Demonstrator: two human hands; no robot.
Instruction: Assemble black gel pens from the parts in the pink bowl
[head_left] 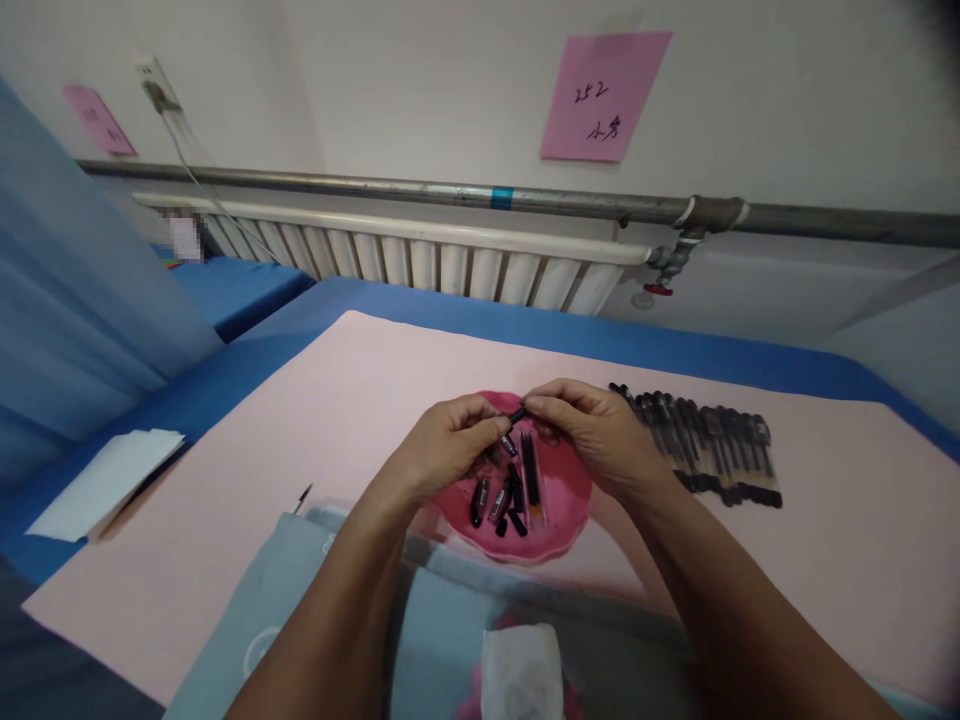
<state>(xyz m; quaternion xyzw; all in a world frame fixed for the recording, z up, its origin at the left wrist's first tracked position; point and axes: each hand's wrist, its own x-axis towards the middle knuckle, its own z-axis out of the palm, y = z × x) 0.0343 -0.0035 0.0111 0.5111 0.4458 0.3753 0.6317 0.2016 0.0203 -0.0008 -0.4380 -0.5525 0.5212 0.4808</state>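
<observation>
Over a pink scalloped dish, my left hand and my right hand meet on a small black stick-like cylinder. Each hand pinches one end of it between thumb and fingers. Inside the dish lie several short dark cosmetic tubes with black caps, along with a clear narrow sleeve of dark pencil-like sticks. To the right of my right hand, several black-handled makeup brushes in clear wrapping are spread in a row.
A pink sheet covers a blue bed against the wall, below a radiator and pipe. White folded paper lies left. A thin brush rests near the blue-grey cloth. A blue curtain hangs left.
</observation>
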